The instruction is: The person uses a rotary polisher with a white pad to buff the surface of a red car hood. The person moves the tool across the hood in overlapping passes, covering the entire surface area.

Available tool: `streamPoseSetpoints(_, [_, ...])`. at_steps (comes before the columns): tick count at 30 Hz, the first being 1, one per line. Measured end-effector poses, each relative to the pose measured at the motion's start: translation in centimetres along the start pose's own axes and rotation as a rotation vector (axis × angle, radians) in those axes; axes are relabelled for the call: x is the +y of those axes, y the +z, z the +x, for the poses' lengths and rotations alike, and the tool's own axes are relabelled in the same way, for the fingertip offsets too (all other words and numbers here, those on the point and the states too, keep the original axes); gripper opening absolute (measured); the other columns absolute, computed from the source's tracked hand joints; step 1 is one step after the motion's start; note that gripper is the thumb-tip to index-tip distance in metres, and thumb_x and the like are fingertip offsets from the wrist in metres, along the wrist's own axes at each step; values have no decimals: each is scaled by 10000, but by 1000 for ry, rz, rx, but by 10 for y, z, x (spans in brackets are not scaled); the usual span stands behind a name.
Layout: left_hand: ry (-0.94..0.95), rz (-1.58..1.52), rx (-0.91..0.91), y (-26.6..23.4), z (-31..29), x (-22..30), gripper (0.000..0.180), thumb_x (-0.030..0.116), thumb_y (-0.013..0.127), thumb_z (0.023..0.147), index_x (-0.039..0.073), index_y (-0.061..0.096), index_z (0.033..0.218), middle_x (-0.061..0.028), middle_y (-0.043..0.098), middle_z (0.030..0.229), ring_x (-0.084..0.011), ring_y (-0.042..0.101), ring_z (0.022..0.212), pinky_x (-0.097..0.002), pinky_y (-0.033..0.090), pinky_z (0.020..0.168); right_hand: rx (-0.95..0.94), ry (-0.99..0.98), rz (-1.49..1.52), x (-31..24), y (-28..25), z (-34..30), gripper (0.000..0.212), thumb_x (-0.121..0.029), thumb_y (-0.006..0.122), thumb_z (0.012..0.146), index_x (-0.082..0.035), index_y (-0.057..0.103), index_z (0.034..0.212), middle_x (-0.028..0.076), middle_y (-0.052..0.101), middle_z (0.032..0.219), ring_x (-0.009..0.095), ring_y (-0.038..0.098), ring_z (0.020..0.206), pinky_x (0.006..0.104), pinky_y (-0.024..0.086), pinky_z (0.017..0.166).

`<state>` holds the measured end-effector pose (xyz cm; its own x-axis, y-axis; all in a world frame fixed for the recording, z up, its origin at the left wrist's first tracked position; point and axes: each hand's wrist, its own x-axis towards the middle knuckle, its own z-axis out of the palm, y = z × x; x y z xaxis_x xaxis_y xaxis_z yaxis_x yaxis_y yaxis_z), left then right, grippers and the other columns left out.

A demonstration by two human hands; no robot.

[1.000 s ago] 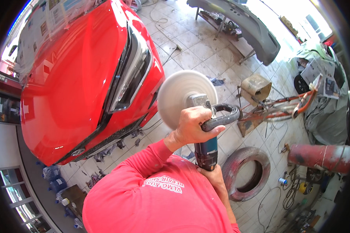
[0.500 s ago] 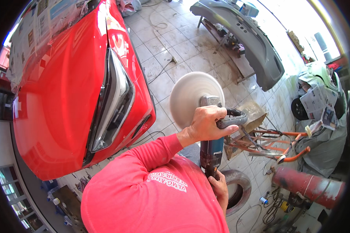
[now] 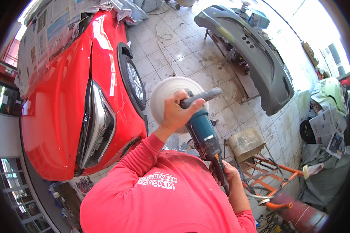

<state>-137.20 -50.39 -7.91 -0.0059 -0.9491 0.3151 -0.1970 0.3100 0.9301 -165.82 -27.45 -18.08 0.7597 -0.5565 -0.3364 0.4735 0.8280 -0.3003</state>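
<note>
I hold a teal and black polisher (image 3: 203,132) in front of my chest, tilted, with its round white buffing pad (image 3: 159,97) at the far end. My left hand (image 3: 175,112) is wrapped round the dark front handle (image 3: 206,96) near the pad. At the near end, my right hand (image 3: 228,171) is closed round the black rear grip (image 3: 220,171); part of its fingers is hidden. The pad stands apart from the red car (image 3: 58,128), to the right of its headlight (image 3: 99,128) and front wheel (image 3: 133,79).
Newspaper and plastic sheeting (image 3: 46,42) cover the car's windshield area. A grey bumper (image 3: 256,58) rests on a stand at the far right. Nearer on the right are an orange metal frame (image 3: 266,174), a dusty box-shaped seat (image 3: 245,144), a red cylinder (image 3: 299,213) and grey sheeting (image 3: 319,171).
The polisher and both hands have shifted; its pad end has swung left and its handle end right. My view has also moved, bringing the car's front wheel into sight.
</note>
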Motion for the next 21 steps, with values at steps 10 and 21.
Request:
streamPoseSetpoints(10, [-113, -21, 156, 24, 125, -74, 518, 323, 935, 854, 63, 509, 713, 18, 428, 673, -90, 400, 653, -297, 369, 580, 145, 208, -75, -162, -49, 54, 873, -393, 973, 725, 42, 544, 1348, 162, 735, 876, 269, 743, 593, 378, 622, 485])
streamPoseSetpoints(21, [-296, -128, 80, 60, 312, -166, 583, 379, 906, 862, 38, 455, 716, -31, 382, 689, -121, 383, 680, -343, 374, 598, 643, 167, -272, -339, 44, 142, 594, -118, 863, 762, 49, 657, 1295, 94, 762, 1070, 185, 745, 907, 346, 610, 829])
